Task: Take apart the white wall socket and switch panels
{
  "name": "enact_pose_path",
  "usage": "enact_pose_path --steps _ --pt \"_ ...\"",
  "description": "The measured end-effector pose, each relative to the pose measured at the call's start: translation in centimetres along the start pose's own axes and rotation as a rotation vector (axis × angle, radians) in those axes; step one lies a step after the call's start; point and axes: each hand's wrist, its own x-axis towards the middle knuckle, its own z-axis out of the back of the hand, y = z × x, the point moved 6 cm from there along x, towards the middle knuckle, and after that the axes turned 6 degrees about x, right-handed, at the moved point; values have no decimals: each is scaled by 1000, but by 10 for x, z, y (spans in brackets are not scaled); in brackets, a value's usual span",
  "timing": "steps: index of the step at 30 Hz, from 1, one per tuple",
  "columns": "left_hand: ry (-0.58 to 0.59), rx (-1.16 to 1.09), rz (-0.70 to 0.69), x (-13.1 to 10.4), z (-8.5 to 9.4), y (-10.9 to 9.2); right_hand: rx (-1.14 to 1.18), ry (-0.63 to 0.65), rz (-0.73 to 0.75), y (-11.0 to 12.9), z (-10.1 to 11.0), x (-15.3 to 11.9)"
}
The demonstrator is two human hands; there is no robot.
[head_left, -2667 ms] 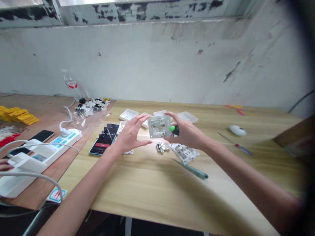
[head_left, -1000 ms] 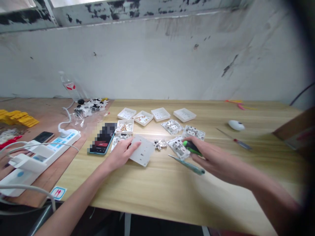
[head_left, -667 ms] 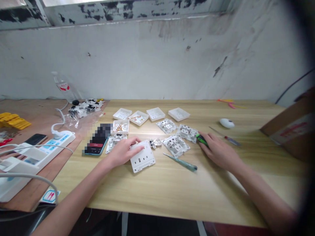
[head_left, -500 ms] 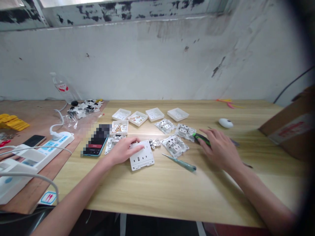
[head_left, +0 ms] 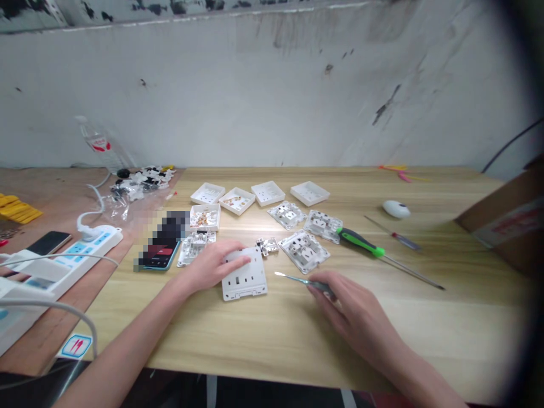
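Observation:
My left hand (head_left: 211, 263) grips a white socket plate (head_left: 245, 283) by its upper left edge, with the thumb on its face. The plate is tilted a little above the tabletop. In my right hand (head_left: 351, 309) is a slim teal screwdriver (head_left: 293, 277), its tip pointing left toward the plate. Beyond the hands lie a small metal-and-white part (head_left: 267, 247) and several open white socket backs, among them one in the middle (head_left: 304, 252) and one to its upper right (head_left: 322, 225). A green and black screwdriver (head_left: 361, 242) lies at the right, its tip directed toward me.
Several white trays (head_left: 309, 194) stand at the back, some holding brass parts. A phone (head_left: 161, 249) and a white power strip (head_left: 85, 255) are on the left. A thin screwdriver (head_left: 403, 240), a white mouse-shaped object (head_left: 396, 209) and a cardboard box (head_left: 505, 215) are on the right.
My right hand has let go of the green and black screwdriver, moved toward me and left, and picked up the teal screwdriver. My left hand still holds the socket plate.

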Motion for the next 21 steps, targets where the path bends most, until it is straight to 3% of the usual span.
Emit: enact_pose_path --steps 6,13,21 --pt "48 -68 31 0 -7 -1 13 -23 119 28 -2 11" --pt "27 -90 16 0 -9 -7 -18 -27 180 43 2 30" --pt "-11 -44 29 2 -6 -10 -284 168 124 60 -1 55"
